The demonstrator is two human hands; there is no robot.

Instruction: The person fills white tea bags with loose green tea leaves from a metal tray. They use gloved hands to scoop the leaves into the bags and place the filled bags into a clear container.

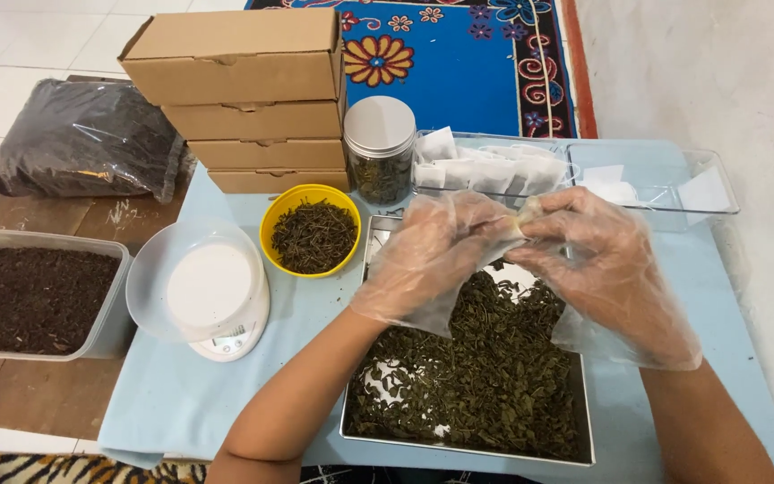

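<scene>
item: small white sachet [520, 224], being pinched between gloved left hand [436, 255] and right hand [597, 264], fingers clamped on it, hovering at 12 o'clock over leaf tray [485, 453]. step: opening; filling looks next, needing steady grip.

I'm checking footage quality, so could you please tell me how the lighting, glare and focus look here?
Head view: soft, even light with faint shadows; mild glare on the plastic gloves of the left hand and right hand and on the metal tray; the small white sachet between them is slightly blurred; the cardboard boxes are sharp.
</scene>
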